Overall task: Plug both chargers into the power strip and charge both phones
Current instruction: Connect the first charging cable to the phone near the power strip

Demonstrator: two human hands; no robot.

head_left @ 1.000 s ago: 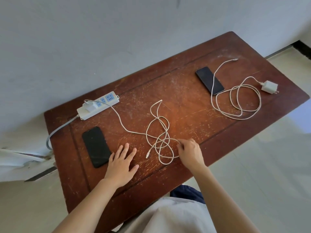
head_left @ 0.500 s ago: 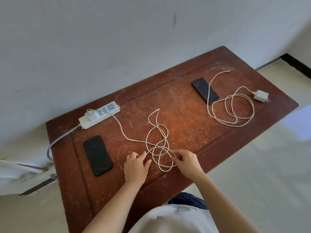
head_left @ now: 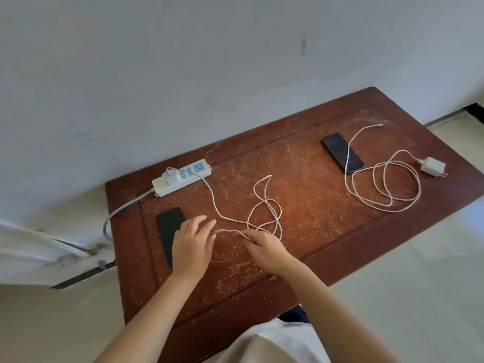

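A white power strip (head_left: 180,178) lies at the table's back left with one white charger (head_left: 171,176) plugged into it. That charger's white cable (head_left: 264,205) runs in tangled loops to the table's middle. My right hand (head_left: 267,251) pinches this cable near its free end, and the connector tip (head_left: 218,231) points left. My left hand (head_left: 192,243) hovers with fingers apart, partly over a black phone (head_left: 167,226). A second black phone (head_left: 341,151) lies at the back right. Beside it the second white charger (head_left: 432,166) lies unplugged with its coiled cable (head_left: 385,184).
The scratched brown wooden table (head_left: 301,258) stands against a pale wall. The strip's grey cord (head_left: 117,213) hangs off the left edge. Pale floor tiles lie to the right and left. My white-clothed lap shows at the bottom.
My right hand has lifted the cable end and drawn it left. My left hand moved left from the cable loops to over the near phone. The camera tilted, so the table sits lower in view.
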